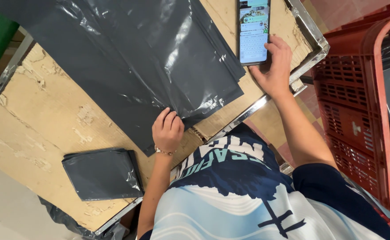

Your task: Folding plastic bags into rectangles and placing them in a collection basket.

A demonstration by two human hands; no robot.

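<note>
Pinching the edge of the grey plastic bags (128, 58) with our left hand (167, 130), we rest our right hand (275, 66), fingers loosely open, against the smartphone (253, 31) on the cardboard-topped table (39, 129).

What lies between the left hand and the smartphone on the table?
The head view shows a stack of grey plastic bags between the left hand and the smartphone, lying on torn cardboard; the hand touches its edge.
</note>
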